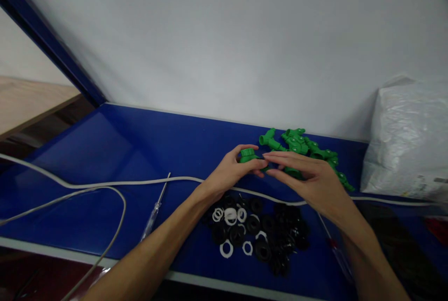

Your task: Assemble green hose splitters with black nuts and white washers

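My left hand (241, 163) is closed around a green plastic fitting (248, 153) with a ribbed cap, held above the blue table. My right hand (301, 166) comes in from the right, thumb and fingers bent together at the fitting's near end. A small dark part shows between its fingertips, too hidden to name. Behind and beside the right hand lies a pile of green tap-shaped fittings (296, 141). Below both hands are loose black rings (263, 249) and white ring nuts (226, 248), mixed with small dark pieces.
A white cable (140, 183) runs across the blue table (157, 137). One screwdriver (154, 214) lies left of my left forearm, another (338, 249) beside my right forearm. A plastic-wrapped white bundle (406, 147) stands at the right against the pale wall (227, 44).
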A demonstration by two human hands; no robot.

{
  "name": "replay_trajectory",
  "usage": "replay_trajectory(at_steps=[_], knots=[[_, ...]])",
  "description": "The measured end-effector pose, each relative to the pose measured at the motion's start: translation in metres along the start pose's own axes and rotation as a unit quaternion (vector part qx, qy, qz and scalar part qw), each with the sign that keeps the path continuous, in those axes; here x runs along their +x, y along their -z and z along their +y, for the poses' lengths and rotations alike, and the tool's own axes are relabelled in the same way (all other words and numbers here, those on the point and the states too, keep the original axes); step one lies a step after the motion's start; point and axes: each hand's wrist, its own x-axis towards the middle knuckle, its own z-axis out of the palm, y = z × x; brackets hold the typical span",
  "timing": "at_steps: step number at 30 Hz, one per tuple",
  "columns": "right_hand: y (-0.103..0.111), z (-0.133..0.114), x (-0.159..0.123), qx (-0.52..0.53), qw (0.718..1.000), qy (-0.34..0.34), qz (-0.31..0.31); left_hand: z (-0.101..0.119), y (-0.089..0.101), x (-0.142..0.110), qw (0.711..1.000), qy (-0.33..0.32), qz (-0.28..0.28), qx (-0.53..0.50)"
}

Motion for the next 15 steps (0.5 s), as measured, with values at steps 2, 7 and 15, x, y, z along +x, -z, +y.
replay_trajectory(at_steps=[2, 7, 15], knots=[[0.022, -0.004, -0.009, -0.043, 0.997, -0.051, 0.042, 0.000, 0.003, 0.002, 1.000, -0.006, 0.009, -0.009], [0.066, -0.008, -0.076, -0.242, 0.942, -0.212, 0.097, 0.003, 0.007, 0.005, 0.999, -0.015, 0.035, -0.030], [0.044, 0.004, -0.176, -0.320, 0.905, -0.278, 0.025, -0.003, 0.003, 0.005, 1.000, -0.018, 0.018, -0.012]])
